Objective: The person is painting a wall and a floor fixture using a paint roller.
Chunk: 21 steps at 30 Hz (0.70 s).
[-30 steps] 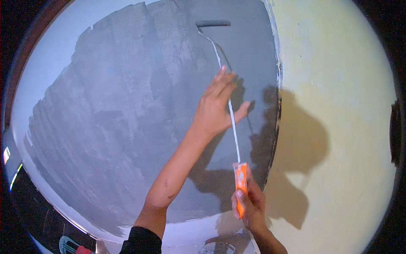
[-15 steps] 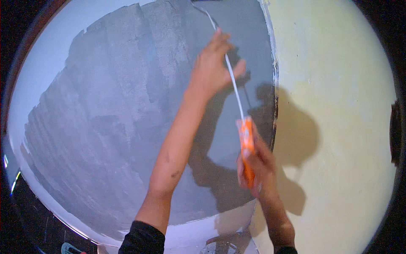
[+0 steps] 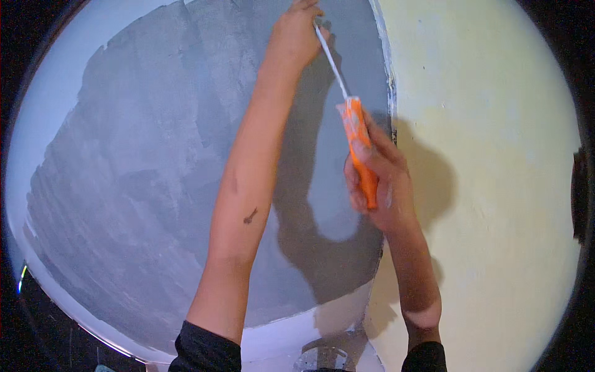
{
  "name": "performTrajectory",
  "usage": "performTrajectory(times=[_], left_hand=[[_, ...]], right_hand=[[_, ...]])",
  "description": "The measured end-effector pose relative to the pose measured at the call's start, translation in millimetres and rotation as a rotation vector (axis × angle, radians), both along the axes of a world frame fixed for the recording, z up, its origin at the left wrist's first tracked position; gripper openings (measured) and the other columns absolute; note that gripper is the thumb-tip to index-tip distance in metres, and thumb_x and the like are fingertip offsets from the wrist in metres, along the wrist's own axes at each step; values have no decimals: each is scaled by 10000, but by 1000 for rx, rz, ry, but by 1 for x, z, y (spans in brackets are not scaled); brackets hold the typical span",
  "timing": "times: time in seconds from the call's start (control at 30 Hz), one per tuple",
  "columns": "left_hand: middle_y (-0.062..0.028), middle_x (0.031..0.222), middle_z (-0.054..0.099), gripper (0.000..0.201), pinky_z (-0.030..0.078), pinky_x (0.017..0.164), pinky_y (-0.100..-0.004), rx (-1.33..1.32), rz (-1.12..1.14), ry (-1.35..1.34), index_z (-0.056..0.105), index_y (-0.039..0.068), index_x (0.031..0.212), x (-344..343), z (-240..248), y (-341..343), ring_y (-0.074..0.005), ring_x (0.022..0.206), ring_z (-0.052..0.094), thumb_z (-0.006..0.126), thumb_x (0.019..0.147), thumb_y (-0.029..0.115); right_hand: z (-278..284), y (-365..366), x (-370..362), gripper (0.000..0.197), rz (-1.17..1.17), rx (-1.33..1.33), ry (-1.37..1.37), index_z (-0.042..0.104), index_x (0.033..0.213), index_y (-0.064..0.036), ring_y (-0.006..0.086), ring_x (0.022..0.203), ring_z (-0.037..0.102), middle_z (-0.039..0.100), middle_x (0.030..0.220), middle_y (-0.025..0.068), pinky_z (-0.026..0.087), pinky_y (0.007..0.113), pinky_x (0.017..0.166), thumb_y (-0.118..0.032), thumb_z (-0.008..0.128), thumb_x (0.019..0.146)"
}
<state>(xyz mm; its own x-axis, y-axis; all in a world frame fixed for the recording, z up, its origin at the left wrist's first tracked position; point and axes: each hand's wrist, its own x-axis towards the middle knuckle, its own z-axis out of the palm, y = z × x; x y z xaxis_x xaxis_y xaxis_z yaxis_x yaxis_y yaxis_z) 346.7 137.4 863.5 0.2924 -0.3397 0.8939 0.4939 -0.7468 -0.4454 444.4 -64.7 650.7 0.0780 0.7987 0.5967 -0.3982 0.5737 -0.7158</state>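
My right hand is wrapped round the orange, paint-smeared handle of a paint roller, its thumb lying along the grip. From the handle a thin pale metal rod runs up and to the left. My left hand is high at the top edge, its fingers and thumb closed about the upper part of that rod. The working end of the tool is out of the picture. Behind both hands is a wall area coated in grey paint, with visible strokes and a ragged left edge.
A pale yellow wall adjoins the grey area on the right, along a rough seam. Whitish unpainted wall borders the grey at left. A round-rimmed container shows at the bottom edge. Shadows of my arms fall across both walls.
Both hands and the roller have moved upward. My left fingers, spread beside the rod before, are now closed about it. The handle stays in my right hand.
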Motion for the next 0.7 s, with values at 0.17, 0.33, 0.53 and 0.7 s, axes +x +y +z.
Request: performTrajectory(times=[0.17,0.33,0.53,0.7], left_hand=[[-172,1360,600,321,439,1094,-461,-146,-3,-11,699,34,1080,18,-61,-17,-361,1359,480,674,778,139],[-164,1344,614,304,422,1110,-462,-318,-131,-41,714,27,1049,16,-116,-40,-362,1378,462,681,766,132],[-174,1298,629,336,498,1021,-462,-30,21,-44,710,14,1032,11,21,-13,-376,1217,590,741,723,143],[-226,1221,644,320,514,984,-451,-20,47,3,706,1,1024,14,40,-13,-403,1155,616,738,741,148]], right_hand=[[-38,-5,9,627,-80,-31,-29,385,1528,-80,76,431,436,514,624,16,352,224,365,-263,603,970],[-90,-14,1,591,-34,-99,53,397,1535,-114,68,454,441,521,702,-19,350,235,383,-147,592,979],[30,-2,8,614,-22,62,-44,392,1530,-98,71,432,428,529,692,3,324,239,370,-229,616,974],[46,10,14,609,5,59,-16,389,1522,-96,85,391,397,502,616,20,323,239,339,-260,595,973]])
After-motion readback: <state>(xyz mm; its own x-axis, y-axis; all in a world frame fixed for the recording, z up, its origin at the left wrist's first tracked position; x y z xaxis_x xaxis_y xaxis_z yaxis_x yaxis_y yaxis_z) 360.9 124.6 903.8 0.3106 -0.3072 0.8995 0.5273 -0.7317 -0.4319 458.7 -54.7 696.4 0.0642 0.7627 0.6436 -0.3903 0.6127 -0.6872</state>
